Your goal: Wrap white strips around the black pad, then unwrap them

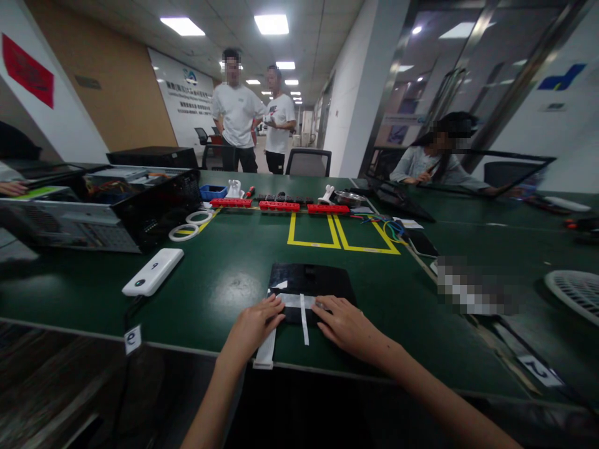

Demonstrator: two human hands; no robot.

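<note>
A thin black panel (pixel 313 274) lies on the green table in front of me. Across it runs a flat grey-white ribbon cable (pixel 290 300), which bends down at the left and hangs toward the table edge. A narrow white strip (pixel 304 318), perhaps tape, crosses the ribbon upright. My left hand (pixel 253 327) rests its fingertips on the ribbon's left part, thumb apart and below. From the other side my right hand (pixel 344 321) lays outstretched fingers on the ribbon's right end, its thumb near the panel's lower edge. The fingers hide both ends of the crosswise stretch.
A white power bank (pixel 153 272) lies left, near an opened computer case (pixel 116 212) and white rings (pixel 184 232). Red blocks (pixel 279 206) and yellow tape outlines (pixel 313 244) are farther back. A phone (pixel 421 243) lies right. People stand behind; another person (pixel 437 159) sits right.
</note>
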